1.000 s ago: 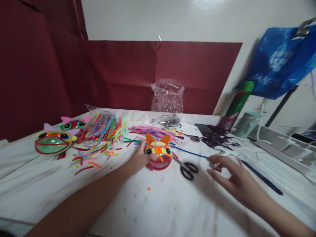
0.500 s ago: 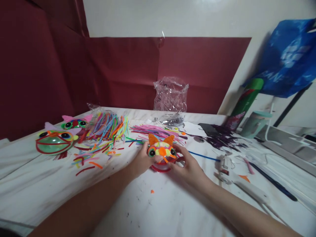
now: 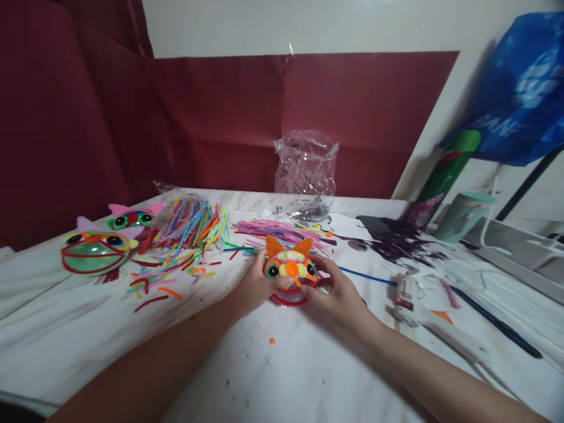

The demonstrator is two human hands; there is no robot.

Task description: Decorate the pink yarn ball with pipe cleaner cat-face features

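An orange-eared craft face [image 3: 292, 268] with green-rimmed eyes and a round orange nose rests on the marble-patterned table [image 3: 247, 364], its red-rimmed lower part towards me. My left hand [image 3: 258, 281] grips its left side, thumb near the nose. On the right side, my right hand [image 3: 335, 289] has its fingers bent around the edge, with thumb and fingertips at a small orange strip below the nose. To the far left sit a green craft face [image 3: 94, 258] with a red mouth outline and a pink-eared one [image 3: 134, 218].
Colourful pipe cleaners [image 3: 189, 226] and pink ones [image 3: 275, 232] lie behind my hands. A glue gun [image 3: 453, 338] is at the right, near a dark pen-like stick [image 3: 496, 322]. Further back stand a green cup [image 3: 462, 217] and a crumpled clear bag [image 3: 306, 167].
The camera view has shifted slightly, so the objects at the right appear further right. Both hands keep their hold on the orange-eared face, with little visible movement.
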